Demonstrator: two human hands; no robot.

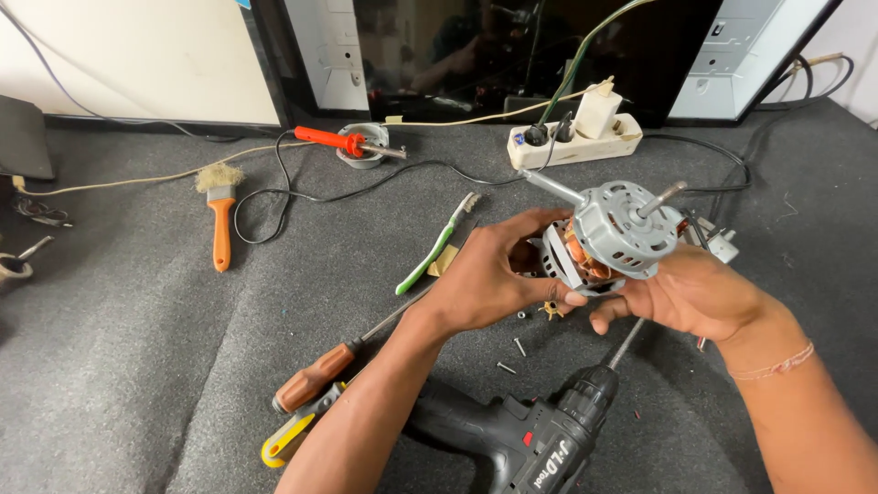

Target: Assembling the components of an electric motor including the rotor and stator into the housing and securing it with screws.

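Both my hands hold a small grey electric motor [618, 233] above the grey mat, its copper windings showing and a metal shaft sticking out each end. My left hand [489, 274] grips the motor's left housing half from the side. My right hand [690, 291] cups the motor from below and the right. Loose screws [512, 355] and a small orange fan-like part [551, 311] lie on the mat just under the hands.
A black cordless drill [521, 434] lies near my forearms. A brown-handled screwdriver [322, 373], a green toothbrush [437, 245], an orange-handled brush [219, 224], an orange soldering iron [343, 142] on its stand and a white power strip [576, 139] with cables lie around.
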